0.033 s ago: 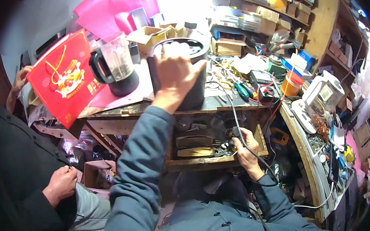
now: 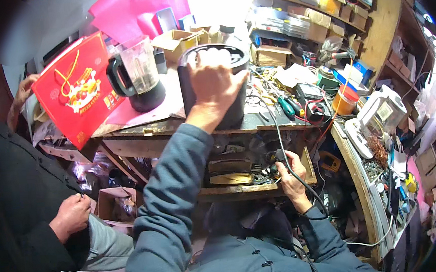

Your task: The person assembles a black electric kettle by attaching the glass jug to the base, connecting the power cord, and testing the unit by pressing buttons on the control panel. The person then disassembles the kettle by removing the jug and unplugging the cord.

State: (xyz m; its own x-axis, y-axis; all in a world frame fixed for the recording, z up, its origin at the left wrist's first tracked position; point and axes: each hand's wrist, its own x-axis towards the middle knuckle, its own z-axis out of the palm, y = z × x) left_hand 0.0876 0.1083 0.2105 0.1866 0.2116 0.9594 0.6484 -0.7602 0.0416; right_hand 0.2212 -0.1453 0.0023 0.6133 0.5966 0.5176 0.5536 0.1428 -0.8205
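Note:
A tall black cylindrical appliance (image 2: 238, 101) stands at the bench's front edge. My left hand (image 2: 212, 88) lies against its near side, fingers curled over the top rim and thumb stretched to the right. Glare washes out the fingertips and the pale shapes inside the top. Over the open drawer (image 2: 237, 189), my right hand (image 2: 291, 176) is closed, pinching a small black plug (image 2: 280, 155). A dark cord (image 2: 302, 183) loops past that hand. Left of the cylinder, a clear blender jug (image 2: 141, 70) with a black handle and base stands on pink paper.
Beside me at left, another person's hand (image 2: 25, 89) holds a red gift bag (image 2: 76, 95); their other hand (image 2: 73, 214) rests near their lap. Screwdrivers (image 2: 287, 108), a meter (image 2: 308, 93) and an orange tub (image 2: 345, 100) crowd the bench's right. A white appliance (image 2: 381, 105) stands farther right.
The view has shifted slightly, so things sit a little farther right. Both hands keep their places on the cylinder and the plug.

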